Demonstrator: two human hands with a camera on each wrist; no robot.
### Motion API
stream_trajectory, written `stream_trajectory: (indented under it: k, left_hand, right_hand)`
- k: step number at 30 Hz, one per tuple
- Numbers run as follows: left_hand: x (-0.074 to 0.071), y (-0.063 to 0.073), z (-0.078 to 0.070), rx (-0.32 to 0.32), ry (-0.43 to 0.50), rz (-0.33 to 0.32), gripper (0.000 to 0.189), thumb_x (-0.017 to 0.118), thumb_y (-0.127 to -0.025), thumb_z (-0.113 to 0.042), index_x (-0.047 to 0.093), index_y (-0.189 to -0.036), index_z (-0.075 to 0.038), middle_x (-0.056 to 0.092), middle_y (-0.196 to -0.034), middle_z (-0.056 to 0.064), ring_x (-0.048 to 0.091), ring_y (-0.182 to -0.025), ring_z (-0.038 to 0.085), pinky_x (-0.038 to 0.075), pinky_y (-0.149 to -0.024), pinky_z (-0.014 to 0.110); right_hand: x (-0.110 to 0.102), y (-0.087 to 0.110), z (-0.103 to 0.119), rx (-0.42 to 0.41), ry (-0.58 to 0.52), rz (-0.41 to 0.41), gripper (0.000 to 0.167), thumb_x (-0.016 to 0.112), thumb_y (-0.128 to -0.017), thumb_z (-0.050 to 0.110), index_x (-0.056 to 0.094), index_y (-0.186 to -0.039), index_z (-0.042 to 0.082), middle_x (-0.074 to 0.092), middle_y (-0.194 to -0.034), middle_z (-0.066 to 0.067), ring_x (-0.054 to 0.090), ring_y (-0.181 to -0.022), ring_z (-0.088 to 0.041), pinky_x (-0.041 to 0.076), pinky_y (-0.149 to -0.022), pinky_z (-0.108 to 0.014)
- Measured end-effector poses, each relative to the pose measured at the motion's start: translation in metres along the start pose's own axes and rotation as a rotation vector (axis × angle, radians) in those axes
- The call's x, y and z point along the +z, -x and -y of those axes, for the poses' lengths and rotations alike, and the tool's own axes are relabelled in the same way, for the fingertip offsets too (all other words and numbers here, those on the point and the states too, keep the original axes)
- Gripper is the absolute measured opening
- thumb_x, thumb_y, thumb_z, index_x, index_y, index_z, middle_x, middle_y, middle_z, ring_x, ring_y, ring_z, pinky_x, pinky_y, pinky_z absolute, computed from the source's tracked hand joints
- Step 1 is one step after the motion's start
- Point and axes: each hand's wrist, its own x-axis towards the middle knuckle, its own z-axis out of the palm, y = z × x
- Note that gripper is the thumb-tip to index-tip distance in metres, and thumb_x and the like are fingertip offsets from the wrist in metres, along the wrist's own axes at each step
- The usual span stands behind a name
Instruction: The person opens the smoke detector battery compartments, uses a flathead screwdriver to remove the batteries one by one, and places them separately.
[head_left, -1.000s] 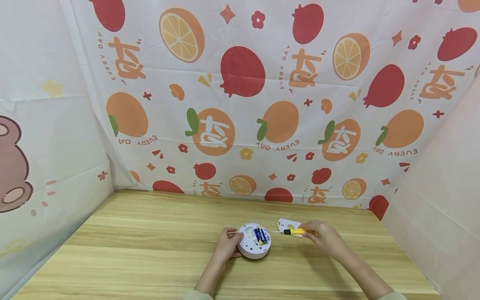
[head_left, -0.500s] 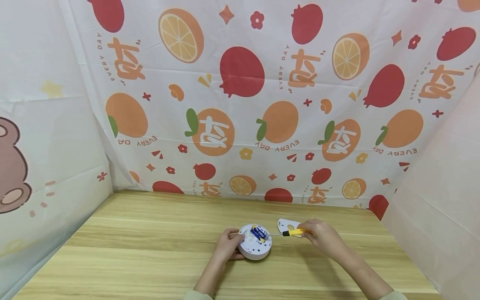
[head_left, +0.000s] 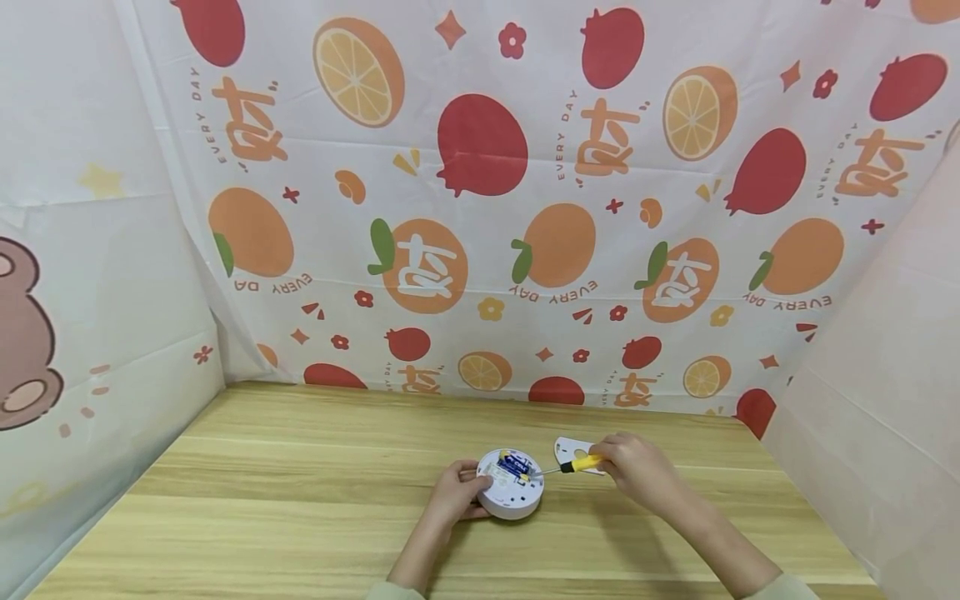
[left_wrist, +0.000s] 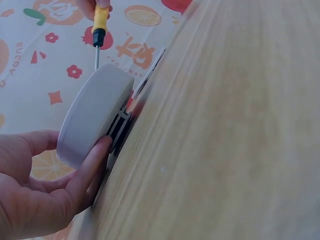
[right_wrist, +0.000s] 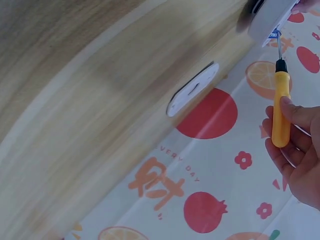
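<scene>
A round white device (head_left: 510, 500), with blue batteries (head_left: 515, 466) set in its upper face, is held at its left side by my left hand (head_left: 453, 498). The thumb lies on its top and the other fingers reach below, as the left wrist view shows. My right hand (head_left: 637, 472) grips a screwdriver (head_left: 586, 463) by its yellow handle. The metal shaft points left, and its tip is at the battery area's right end; whether it touches a battery is too small to tell. In the right wrist view the thumb presses on the handle (right_wrist: 281, 110).
A flat white plate (head_left: 567, 450) with a hole lies on the wooden table (head_left: 337, 500) behind the screwdriver, partly covered by the right hand. A fruit-print cloth (head_left: 480, 250) hangs at the table's back edge, with pale cloths on both sides.
The white device has turned counterclockwise in the left hand, so its batteries now lie more crosswise. The right hand has shifted slightly and tilted the screwdriver more steeply.
</scene>
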Motion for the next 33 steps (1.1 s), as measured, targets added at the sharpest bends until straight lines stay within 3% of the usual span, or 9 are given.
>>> stream_trajectory:
  k: [19, 23, 30, 33]
  left_hand:
    - [0.002, 0.0, 0.001, 0.012, 0.051, 0.045, 0.048, 0.056, -0.087, 0.0, 0.034, -0.125, 0.018, 0.051, -0.109, 0.03, 0.058, -0.078, 0.021, 0.057, -0.063, 0.037]
    - [0.003, 0.001, 0.0, 0.014, 0.053, 0.046, 0.047, 0.056, -0.086, 0.001, 0.035, -0.125, 0.018, 0.052, -0.108, 0.029, 0.058, -0.077, 0.022, 0.057, -0.062, 0.036]
    - [0.004, 0.0, 0.0, 0.024, 0.056, 0.044, 0.047, 0.056, -0.085, 0.003, 0.035, -0.124, 0.018, 0.052, -0.107, 0.031, 0.059, -0.078, 0.023, 0.057, -0.062, 0.037]
    - [0.004, 0.0, -0.001, 0.025, 0.059, 0.045, 0.047, 0.056, -0.085, 0.003, 0.034, -0.124, 0.018, 0.053, -0.106, 0.029, 0.058, -0.078, 0.023, 0.057, -0.062, 0.038]
  right_hand:
    - [-0.009, -0.019, 0.009, -0.025, 0.083, 0.09, 0.014, 0.078, -0.067, 0.001, 0.07, -0.077, 0.008, 0.06, -0.07, 0.001, 0.056, -0.064, -0.015, 0.05, -0.052, -0.024]
    - [-0.017, -0.03, 0.016, -0.044, 0.165, 0.146, 0.014, 0.079, -0.067, 0.002, 0.071, -0.077, 0.008, 0.06, -0.071, 0.0, 0.055, -0.063, -0.015, 0.05, -0.055, -0.024]
    - [-0.031, -0.048, 0.03, -0.138, 0.351, 0.242, 0.014, 0.077, -0.068, 0.0, 0.069, -0.074, 0.009, 0.06, -0.07, 0.0, 0.056, -0.069, -0.016, 0.052, -0.073, -0.029]
    - [-0.033, -0.055, 0.035, -0.176, 0.418, 0.261, 0.014, 0.077, -0.068, 0.002, 0.068, -0.074, 0.011, 0.061, -0.07, 0.001, 0.057, -0.073, -0.016, 0.051, -0.073, -0.028]
